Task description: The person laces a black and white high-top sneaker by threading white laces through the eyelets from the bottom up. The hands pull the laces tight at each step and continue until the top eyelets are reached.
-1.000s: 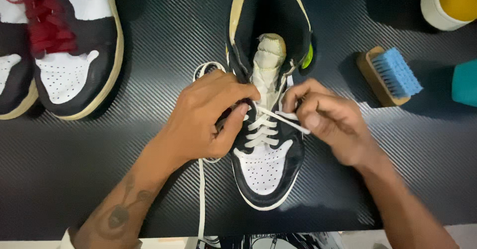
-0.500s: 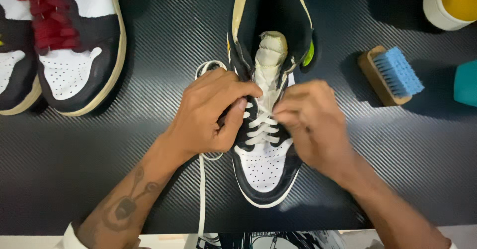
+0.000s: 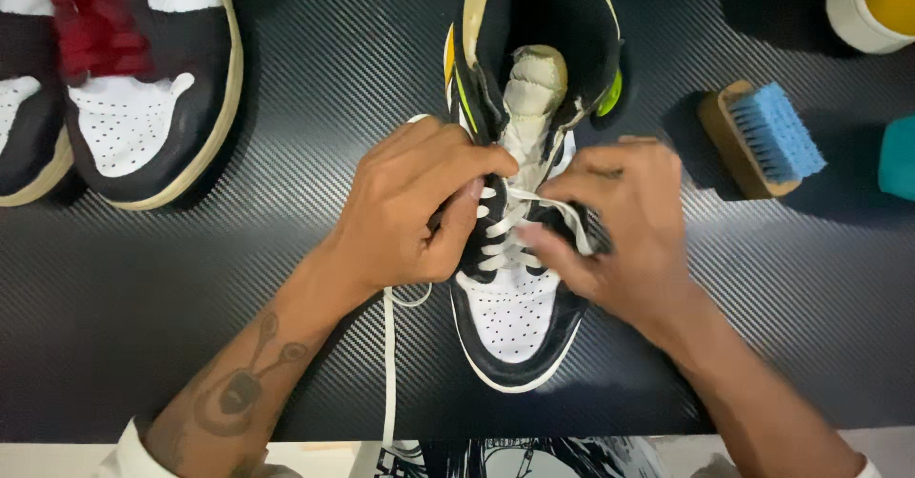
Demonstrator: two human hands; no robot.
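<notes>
Midway, seemingly: lower eyelets of the black-and-white high-top sneaker (image 3: 519, 278) already threaded with white lace (image 3: 505, 235), upper eyelets near the tongue still bare. Left hand (image 3: 415, 206) clamped on the sneaker's left side, fingers curled at the eyelets. Right hand (image 3: 620, 225) pinching lace at the sneaker's right edge. Loose lace end trailing left of the toe. Right of the sneaker, a blue-bristled brush (image 3: 758, 140); far left, two more shoes (image 3: 124, 87).
</notes>
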